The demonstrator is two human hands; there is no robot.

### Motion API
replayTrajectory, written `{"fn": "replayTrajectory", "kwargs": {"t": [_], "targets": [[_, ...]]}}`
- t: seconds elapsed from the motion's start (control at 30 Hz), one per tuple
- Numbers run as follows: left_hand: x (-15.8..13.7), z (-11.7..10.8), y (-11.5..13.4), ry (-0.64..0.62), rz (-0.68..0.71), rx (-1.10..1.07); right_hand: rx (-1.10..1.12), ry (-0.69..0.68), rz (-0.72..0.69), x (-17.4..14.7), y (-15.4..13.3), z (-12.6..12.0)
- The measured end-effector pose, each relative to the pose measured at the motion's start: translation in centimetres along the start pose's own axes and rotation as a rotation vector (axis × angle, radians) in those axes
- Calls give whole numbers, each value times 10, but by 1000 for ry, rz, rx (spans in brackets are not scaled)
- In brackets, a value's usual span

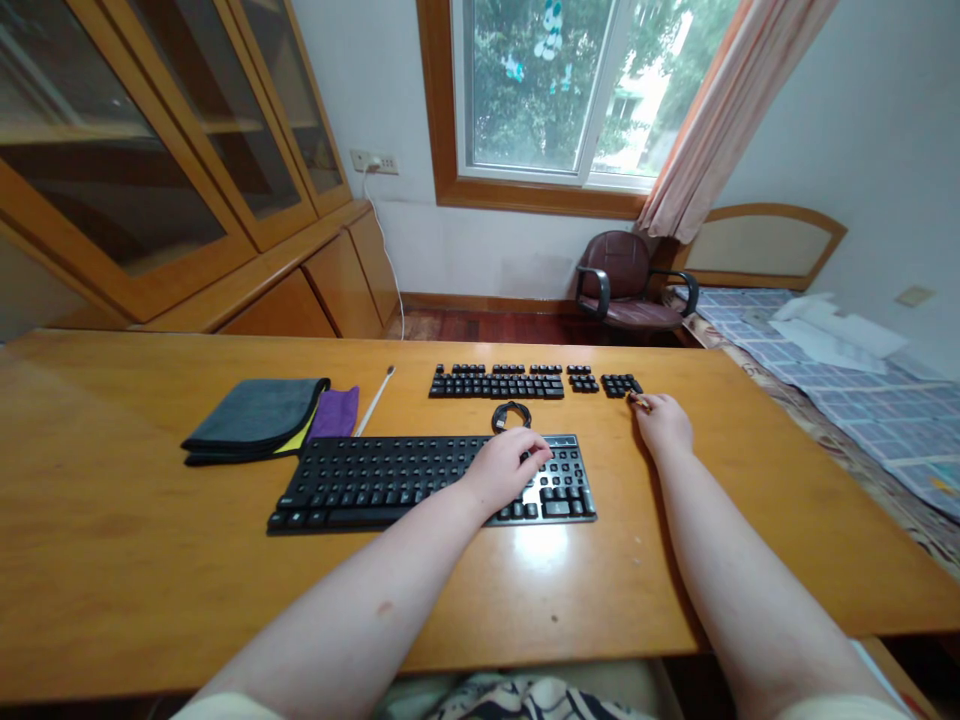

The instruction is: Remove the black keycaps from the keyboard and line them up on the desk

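A black keyboard lies on the desk, its lower rows and right-hand keys carrying keycaps while many upper switches are bare. My left hand rests over the keyboard's right part, thumb and fingers pinched together; what is between them is hidden. Farther right, my right hand is closed on a small dark-and-orange object, too small to name. It is at the near right edge of a block of loose number-pad keycaps. Loose keycaps stand in rows behind the keyboard, with a smaller group beside them.
A coiled black USB cable lies behind the keyboard. To the left are a folded grey cloth, a purple cloth and a thin white-handled brush. Past the wooden desk stand a chair and a bed.
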State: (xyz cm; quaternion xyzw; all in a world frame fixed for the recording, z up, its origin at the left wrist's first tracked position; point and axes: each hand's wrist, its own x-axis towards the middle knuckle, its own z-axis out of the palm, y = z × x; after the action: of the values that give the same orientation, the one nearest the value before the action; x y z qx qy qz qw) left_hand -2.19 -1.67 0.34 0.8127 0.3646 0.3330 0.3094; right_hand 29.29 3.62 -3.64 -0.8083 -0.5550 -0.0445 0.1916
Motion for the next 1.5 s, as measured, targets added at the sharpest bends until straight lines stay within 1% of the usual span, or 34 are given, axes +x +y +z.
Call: {"fn": "replayTrajectory", "kwargs": {"t": [0.1, 0.23, 0.33, 0.53, 0.67, 0.8, 1.03, 1.23, 1.33, 1.5], "targets": [[0, 0, 0, 2, -1, 0, 9, -12, 12, -1, -1, -2], [0, -1, 1, -5, -1, 1, 12, 19, 29, 0, 0, -3], [0, -1, 1, -2, -1, 4, 10, 16, 30, 0, 1, -2], [0, 1, 1, 5, 3, 10, 23, 37, -22, 0, 2, 0], [1, 1, 1, 3, 5, 20, 30, 12, -81, -1, 1, 1], [1, 1, 1, 1, 11, 22, 31, -17, -101, 0, -1, 1], [1, 0, 3, -1, 2, 15, 37, -34, -68, 1, 1, -1], [1, 0, 2, 1, 7, 6, 28, 13, -28, -1, -1, -2], [1, 0, 2, -1, 7, 11, 21, 14, -1, -1, -1, -3], [1, 0, 2, -4, 9, 17, 9, -1, -2, -2, 0, -2]]}}
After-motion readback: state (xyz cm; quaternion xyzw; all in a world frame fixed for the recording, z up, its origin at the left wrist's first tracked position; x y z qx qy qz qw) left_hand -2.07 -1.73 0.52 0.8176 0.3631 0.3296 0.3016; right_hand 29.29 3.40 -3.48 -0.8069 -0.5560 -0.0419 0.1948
